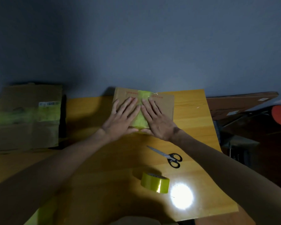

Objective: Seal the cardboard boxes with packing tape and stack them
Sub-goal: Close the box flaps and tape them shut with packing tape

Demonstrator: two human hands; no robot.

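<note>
Dim counter (193, 127): left hand (122, 117) and right hand (157, 120) press flat, fingers spread, hiding much of the box (165, 104) and tape strip (139, 120); scissors (167, 155) and tape roll (155, 182) lie nearer.

A flat cardboard box (162, 105) lies on the yellow wooden table (104, 159) by the wall. A yellow tape strip (140, 118) runs down its middle. The left hand (122, 117) and right hand (156, 120) are laid flat, fingers spread, on either side of the strip. Scissors (168, 156) and a tape roll (155, 182) lie nearer. Taped boxes (28, 116) stand far left.
</note>
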